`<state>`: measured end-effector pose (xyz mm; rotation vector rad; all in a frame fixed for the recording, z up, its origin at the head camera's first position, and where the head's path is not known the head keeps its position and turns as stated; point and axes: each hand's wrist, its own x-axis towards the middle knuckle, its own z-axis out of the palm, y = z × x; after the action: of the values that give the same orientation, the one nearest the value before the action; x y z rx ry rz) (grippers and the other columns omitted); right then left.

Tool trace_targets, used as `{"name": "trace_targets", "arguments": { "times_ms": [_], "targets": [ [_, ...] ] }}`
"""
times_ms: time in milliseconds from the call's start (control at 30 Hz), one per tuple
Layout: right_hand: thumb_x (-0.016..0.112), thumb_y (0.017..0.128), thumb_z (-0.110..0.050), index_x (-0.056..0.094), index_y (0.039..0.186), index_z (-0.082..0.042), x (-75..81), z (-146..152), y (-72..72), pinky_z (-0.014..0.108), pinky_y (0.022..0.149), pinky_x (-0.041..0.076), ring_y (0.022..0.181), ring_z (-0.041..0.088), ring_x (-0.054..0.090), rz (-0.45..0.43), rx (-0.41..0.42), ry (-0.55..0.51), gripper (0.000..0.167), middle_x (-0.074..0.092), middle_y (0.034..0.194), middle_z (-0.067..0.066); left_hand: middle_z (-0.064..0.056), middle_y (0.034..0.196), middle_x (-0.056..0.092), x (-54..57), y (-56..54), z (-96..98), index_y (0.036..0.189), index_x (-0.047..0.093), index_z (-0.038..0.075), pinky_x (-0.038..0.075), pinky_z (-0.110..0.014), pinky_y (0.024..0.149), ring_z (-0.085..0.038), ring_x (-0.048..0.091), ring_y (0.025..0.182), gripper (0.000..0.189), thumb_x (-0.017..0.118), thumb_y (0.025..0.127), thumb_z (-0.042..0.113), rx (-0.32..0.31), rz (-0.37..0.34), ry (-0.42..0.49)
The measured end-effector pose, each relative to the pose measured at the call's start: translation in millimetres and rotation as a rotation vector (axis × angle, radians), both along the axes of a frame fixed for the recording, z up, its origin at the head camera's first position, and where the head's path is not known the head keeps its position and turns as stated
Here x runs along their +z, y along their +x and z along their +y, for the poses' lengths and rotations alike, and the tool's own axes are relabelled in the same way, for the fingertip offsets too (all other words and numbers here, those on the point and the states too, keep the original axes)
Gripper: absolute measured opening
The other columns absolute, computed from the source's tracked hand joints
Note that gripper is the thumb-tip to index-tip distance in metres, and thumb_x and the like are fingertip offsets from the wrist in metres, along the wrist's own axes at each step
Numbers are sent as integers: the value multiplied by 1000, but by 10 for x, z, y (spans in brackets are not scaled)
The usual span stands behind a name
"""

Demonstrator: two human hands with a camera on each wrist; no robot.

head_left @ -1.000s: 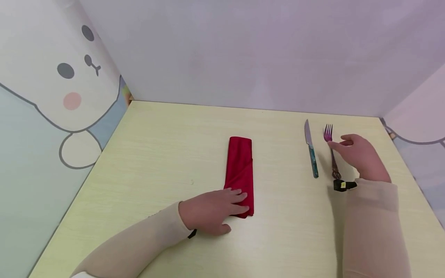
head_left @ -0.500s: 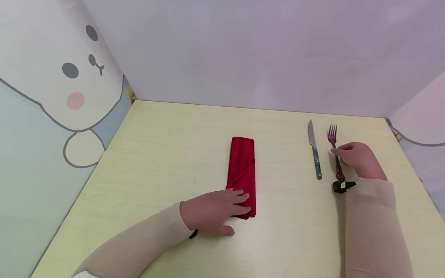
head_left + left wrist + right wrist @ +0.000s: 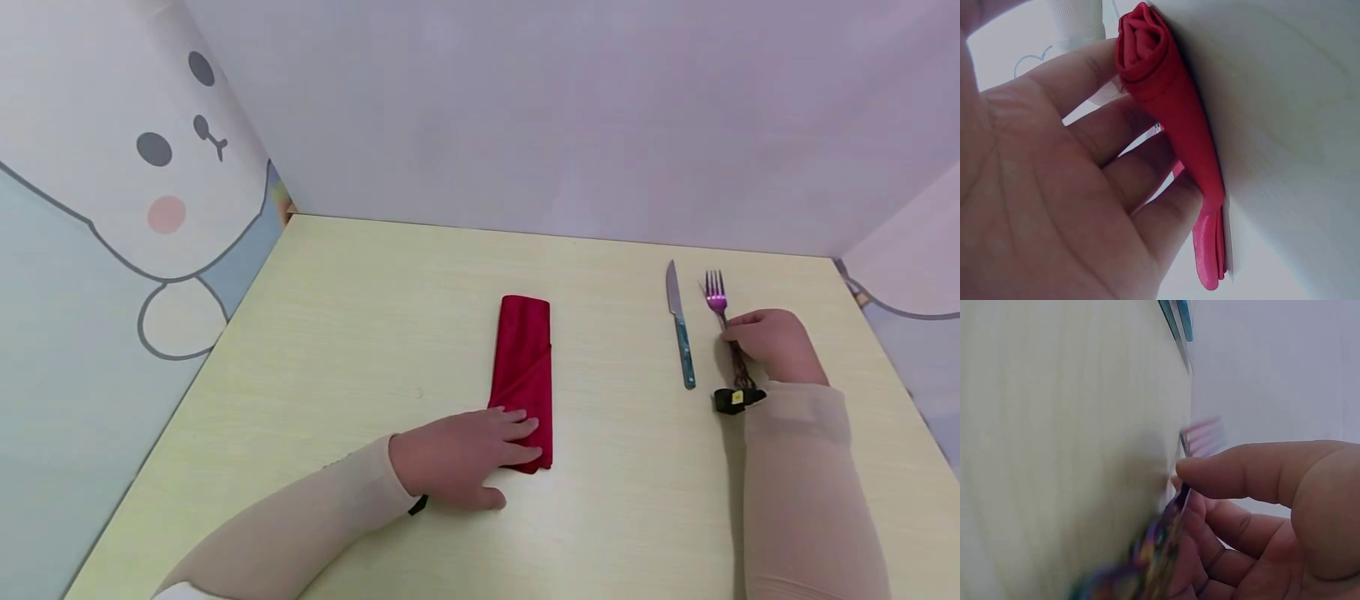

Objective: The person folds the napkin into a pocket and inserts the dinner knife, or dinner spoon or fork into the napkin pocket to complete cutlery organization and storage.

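Note:
A folded red cloth napkin [image 3: 523, 350] lies lengthwise near the middle of the table. My left hand [image 3: 461, 458] rests on its near end with the fingers spread; in the left wrist view the fingers lie across the rolled napkin [image 3: 1175, 119]. On the right, my right hand [image 3: 776, 342] pinches a purple metal fork [image 3: 716, 292] by its handle, tines pointing away. The right wrist view shows the thumb and fingers on the ornate fork handle [image 3: 1160, 544], which is blurred. Left of the fork lies a knife [image 3: 680, 333] with a teal handle, touched by neither hand.
The pale wooden table [image 3: 375, 317] meets a plain light wall [image 3: 510, 108] at its far edge. A cartoon-printed panel [image 3: 90, 250] stands along the left side, another panel [image 3: 915, 242] along the right. Black wrist cameras sit under both sleeves.
My right hand has come down the fork toward me and closed its thumb and fingers on the handle. My left hand stays on the napkin. The head view has shifted slightly.

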<state>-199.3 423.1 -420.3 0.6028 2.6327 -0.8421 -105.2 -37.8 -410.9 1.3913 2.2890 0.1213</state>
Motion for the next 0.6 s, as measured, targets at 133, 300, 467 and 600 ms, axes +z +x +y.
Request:
{"name": "trace_targets", "arguments": {
  "times_ms": [133,300,467,600],
  "targets": [
    [59,100,-29,60,130,8,1,30,-7,43,74,43,99,38,50,-34,-12,-13,48,58,121,28,0,165,35,5,5,-1,155,49,25,26,-30,121,-20,25,154,64,70,96,39,7,-2,3],
    [58,102,-35,59,132,8,-7,127,-7,40,72,44,92,31,54,-33,10,-65,52,63,102,15,1,165,35,17,4,-2,155,50,25,27,-30,121,-20,26,154,64,70,96,38,11,-3,3],
    [64,102,-38,55,138,5,-36,177,-12,32,74,53,89,20,62,-34,-27,-203,57,67,95,0,1,165,35,23,4,-5,155,50,25,28,-30,120,-20,26,154,64,71,96,38,11,-1,0],
    [66,102,-37,53,140,3,-41,135,-10,29,75,57,89,17,67,-34,-55,-278,57,69,97,-3,1,165,35,19,2,1,155,49,25,28,-30,120,-20,25,154,64,71,96,38,12,-3,-3]
  ]
}}
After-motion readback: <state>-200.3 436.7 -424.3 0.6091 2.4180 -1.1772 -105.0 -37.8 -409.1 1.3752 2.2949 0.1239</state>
